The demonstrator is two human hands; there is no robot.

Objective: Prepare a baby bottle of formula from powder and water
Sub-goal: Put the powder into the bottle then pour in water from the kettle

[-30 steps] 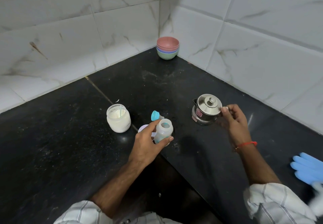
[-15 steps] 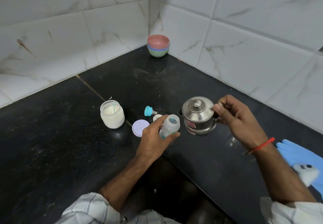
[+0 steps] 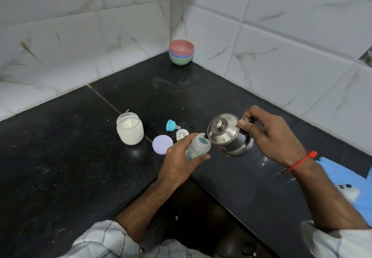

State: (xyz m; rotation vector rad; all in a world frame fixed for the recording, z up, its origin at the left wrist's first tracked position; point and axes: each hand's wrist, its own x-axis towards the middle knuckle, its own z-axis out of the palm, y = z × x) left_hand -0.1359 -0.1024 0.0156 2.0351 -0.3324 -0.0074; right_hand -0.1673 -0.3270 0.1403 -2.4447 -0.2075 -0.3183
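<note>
Left hand: it grips the baby bottle around the body, fingers curled on one side and thumb on the other, and holds it tilted above the tabletop.
Right hand: it holds the steel pot by the handle side, fingers curled and thumb pressed near the lid rim; a red thread is around the wrist.
Baby bottle: small, round, of cloudy translucent plastic, with open mouth; something blue-green shows through the wall. Its mouth is just beside the spout of the pot, near the front edge of the tabletop.
Steel pot: polished metal, round belly, flat lid with a small knob; it is lifted in the air and tilted toward the bottle. If liquid comes out, I cannot tell.
Powder jar: clear glass, rounded, without lid, filled with white powder; a pale spoon handle stands inside. It stands left of the bottle, apart from it.
Jar lid: flat lilac disc, smooth, lying between the jar and the left hand.
Teal ring with nipple: it lies on its side behind the lid.
Clear cap: small transparent dome, just beside the teal ring.
Tabletop: black polished stone, with speckles and light dust marks.
Bowls: a stack of matte round bowls, pink on top, green below, in the far corner by the marble-pattern wall tiles.
</note>
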